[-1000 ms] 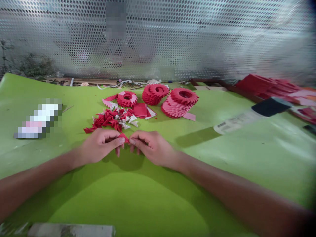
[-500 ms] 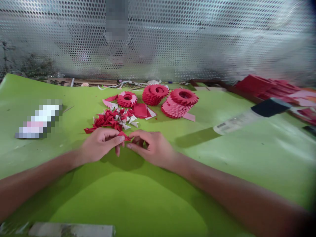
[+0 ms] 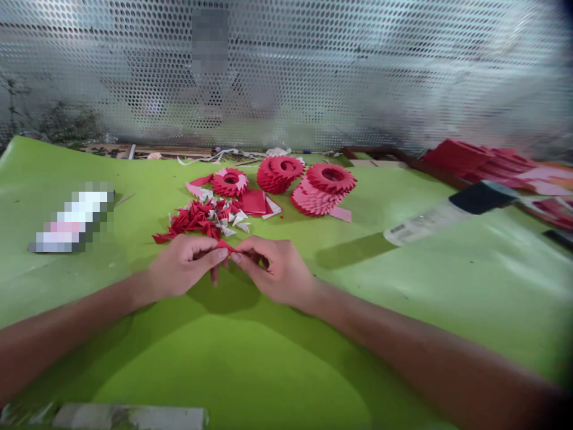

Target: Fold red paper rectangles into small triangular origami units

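Red paper (image 3: 226, 245) partly covered

Our left hand (image 3: 181, 269) and right hand (image 3: 282, 273) pinch it between them, hiding its ends; we cannot make out its folds. Left of the left hand, we find a pixelated object (image 3: 71, 221) unreadable; nearer us, a pale strip (image 3: 174, 418) is cut off.

No wording, brand or number can be read on the bench (image 3: 224, 370). To the right of the right hand (image 3: 280, 272), a dark-topped container (image 3: 441, 215) bears small print (image 3: 412, 224) too blurred to make out, while an object (image 3: 71, 221) beyond the left hand (image 3: 181, 266), to its left, is masked by pixelation.
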{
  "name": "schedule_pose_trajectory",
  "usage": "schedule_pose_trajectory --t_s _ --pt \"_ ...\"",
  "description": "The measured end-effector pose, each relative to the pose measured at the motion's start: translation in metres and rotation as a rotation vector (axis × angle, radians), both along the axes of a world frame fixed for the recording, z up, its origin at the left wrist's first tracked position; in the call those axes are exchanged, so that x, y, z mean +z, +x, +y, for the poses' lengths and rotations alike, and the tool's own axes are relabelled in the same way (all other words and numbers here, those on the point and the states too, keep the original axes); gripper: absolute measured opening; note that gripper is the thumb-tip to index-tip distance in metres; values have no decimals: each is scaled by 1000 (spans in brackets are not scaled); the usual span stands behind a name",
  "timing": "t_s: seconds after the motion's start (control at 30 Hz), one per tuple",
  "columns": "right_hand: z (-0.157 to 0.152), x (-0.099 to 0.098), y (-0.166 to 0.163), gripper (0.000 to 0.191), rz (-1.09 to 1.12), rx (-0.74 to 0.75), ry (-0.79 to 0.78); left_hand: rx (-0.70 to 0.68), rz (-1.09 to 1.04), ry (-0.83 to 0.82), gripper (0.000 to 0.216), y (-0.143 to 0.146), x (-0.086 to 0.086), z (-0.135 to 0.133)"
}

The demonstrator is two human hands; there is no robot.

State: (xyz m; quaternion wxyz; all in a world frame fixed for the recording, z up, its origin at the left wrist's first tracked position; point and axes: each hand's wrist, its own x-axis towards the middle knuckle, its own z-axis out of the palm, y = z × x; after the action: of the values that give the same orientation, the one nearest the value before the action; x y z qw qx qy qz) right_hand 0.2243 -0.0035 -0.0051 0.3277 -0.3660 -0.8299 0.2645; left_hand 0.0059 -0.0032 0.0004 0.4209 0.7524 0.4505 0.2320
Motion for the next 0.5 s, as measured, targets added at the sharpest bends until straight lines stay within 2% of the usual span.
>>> schedule_pose_trajectory --t_s 0.3,0.5 --pt "-2 3 -2 22 91 4 -166 -34 -14 162 37 4 -1 0" --pt "-1 3 -3 24 87 24 -242 6 -13 106 38 3 1 0"
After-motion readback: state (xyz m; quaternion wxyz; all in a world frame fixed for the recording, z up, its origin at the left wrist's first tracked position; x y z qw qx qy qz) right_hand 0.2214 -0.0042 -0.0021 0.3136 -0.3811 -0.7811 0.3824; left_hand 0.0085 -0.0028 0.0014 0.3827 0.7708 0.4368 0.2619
